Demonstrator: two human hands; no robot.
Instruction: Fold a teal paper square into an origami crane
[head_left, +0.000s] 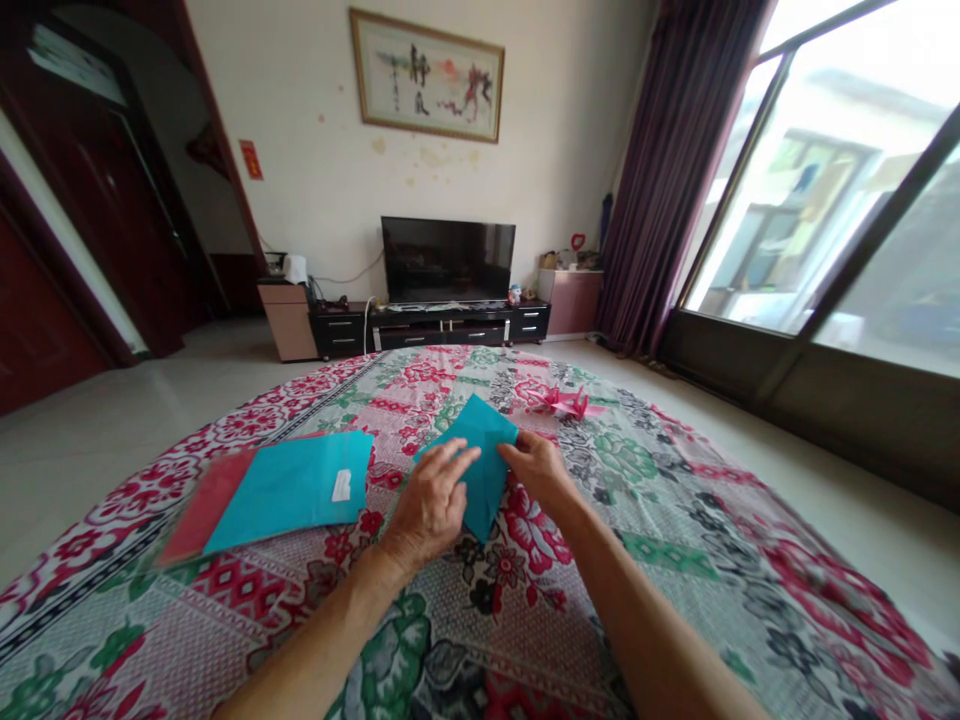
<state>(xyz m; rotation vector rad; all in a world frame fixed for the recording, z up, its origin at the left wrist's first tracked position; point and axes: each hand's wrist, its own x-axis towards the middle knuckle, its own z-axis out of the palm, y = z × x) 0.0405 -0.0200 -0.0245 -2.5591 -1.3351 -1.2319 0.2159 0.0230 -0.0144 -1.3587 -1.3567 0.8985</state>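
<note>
Head view: floral tablecloth (660, 590) covers the table under everything. Left side, a pack of colored paper (285, 495) lies flat, blue sheets over red ones, with a small white label (341, 486) near its right edge; it sits left of the left hand (433, 495), apart from it. Pink origami cranes (571, 403) stand beyond and to the right of the right hand (538, 468); they overlap, so exact count is unclear. Background: flat-screen TV (448, 260) on a black TV cabinet (420, 328), framed calligraphy painting (429, 75) above, purple curtain (656, 180) and window (802, 210) at right. Blue origami paper (491, 465), partly folded, is on the table in front of the person, between both hands, right of the pack. Left hand lies over its left part and blocks the view of that side; fingers are spread and loosely bent on the surface, not visibly pinching. Right hand pinches the right corner between thumb and fingers. Paper is kite-like: one corner points away toward the TV, the opposite tip points back at the person. Long axis runs roughly far to near; creases show on the face.
</note>
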